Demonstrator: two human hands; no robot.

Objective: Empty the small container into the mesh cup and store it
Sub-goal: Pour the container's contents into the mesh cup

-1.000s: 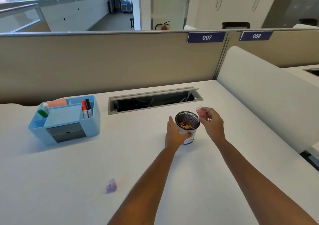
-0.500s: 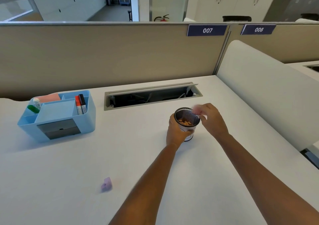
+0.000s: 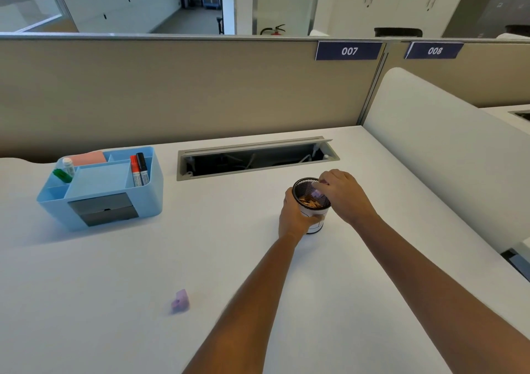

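Note:
A black mesh cup [image 3: 301, 185] with a white lower band stands on the white desk, with brownish small items inside. My left hand [image 3: 295, 215] wraps around its near side. My right hand [image 3: 345, 194] is over the cup's right rim, holding the small pinkish clear container [image 3: 317, 193] tipped down into the opening; my fingers hide most of it. A small purple piece [image 3: 180, 302], maybe a lid, lies on the desk nearer to me on the left.
A blue desk organiser [image 3: 100, 201] with markers, a bottle and a grey drawer stands at the left. An open cable tray [image 3: 255, 158] is set into the desk behind the cup. A beige partition [image 3: 186, 92] runs along the back, and a white divider [image 3: 444, 155] closes off the right.
My right hand has moved from beside the cup's rim to over it, tipping the small container down into the opening. My left hand has kept its hold on the cup.

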